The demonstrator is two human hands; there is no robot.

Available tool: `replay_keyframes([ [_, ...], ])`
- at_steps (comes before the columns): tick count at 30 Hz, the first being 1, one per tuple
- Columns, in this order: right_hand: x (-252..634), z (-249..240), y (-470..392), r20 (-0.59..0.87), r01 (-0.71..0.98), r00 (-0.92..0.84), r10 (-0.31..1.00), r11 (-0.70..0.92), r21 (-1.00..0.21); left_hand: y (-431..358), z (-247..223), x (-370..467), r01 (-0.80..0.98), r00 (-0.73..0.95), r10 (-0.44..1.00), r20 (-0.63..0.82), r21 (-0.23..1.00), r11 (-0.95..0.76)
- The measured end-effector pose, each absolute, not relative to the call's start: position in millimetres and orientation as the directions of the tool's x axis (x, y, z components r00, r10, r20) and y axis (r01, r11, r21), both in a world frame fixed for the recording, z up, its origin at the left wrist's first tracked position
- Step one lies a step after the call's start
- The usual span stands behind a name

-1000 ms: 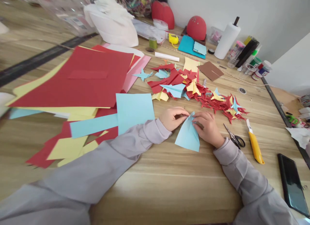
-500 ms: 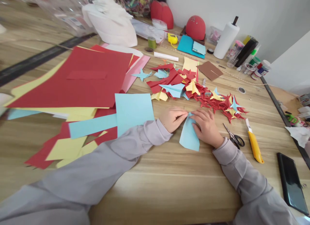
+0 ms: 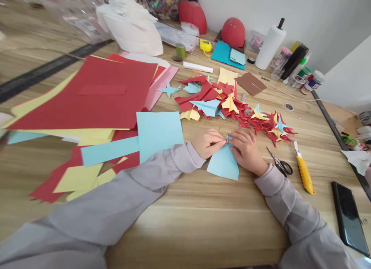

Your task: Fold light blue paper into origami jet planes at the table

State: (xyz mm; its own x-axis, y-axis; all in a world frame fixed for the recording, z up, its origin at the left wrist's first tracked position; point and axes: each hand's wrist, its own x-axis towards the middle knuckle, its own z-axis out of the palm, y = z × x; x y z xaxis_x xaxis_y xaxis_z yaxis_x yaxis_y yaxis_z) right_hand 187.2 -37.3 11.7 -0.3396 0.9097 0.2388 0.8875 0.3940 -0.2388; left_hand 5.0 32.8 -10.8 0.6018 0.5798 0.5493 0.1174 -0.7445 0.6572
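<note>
A sheet of light blue paper lies on the table between my hands, its far end folded and its near part fanning out towards me. My left hand pinches the far end of this sheet, fingers closed. From the other side, my right hand presses its fingertips on the paper's far right edge, the thumb lower down on it. Just beyond both hands lies a heap of folded red, yellow and blue paper pieces, running into small red folded stars on the right.
Left of my hands are a blue square sheet, a blue strip and large red sheets. Scissors, a yellow utility knife and a phone lie to the right. Bottles and a tape measure stand at the back.
The near part of the blue paper has spread wider to the left. My left hand has shifted slightly right at the far end; my right hand is almost still.
</note>
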Motion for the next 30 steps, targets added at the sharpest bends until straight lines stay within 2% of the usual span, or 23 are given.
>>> replay_keyframes([
  [4, 188, 10, -38, 0.244, 0.885, -0.346, 0.906, 0.401, -0.235, 34, -11, 5, 0.168, 0.573, 0.661, 0.484, 0.72, -0.673],
  [10, 188, 9, -38, 0.26, 0.884, -0.355, 0.898, 0.412, -0.218, 35, -17, 7, 0.218, 0.558, 0.613, 0.559, 0.614, -0.758],
  [20, 187, 10, -39, 0.225, 0.889, -0.413, 0.883, 0.444, -0.11, 36, -18, 4, 0.35, 0.498, 0.709, 0.5, 0.632, -0.691],
  [30, 188, 8, -39, 0.227, 0.88, -0.44, 0.869, 0.468, -0.083, 35, -21, 2, 0.537, 0.4, 0.742, 0.537, 0.519, -0.665],
])
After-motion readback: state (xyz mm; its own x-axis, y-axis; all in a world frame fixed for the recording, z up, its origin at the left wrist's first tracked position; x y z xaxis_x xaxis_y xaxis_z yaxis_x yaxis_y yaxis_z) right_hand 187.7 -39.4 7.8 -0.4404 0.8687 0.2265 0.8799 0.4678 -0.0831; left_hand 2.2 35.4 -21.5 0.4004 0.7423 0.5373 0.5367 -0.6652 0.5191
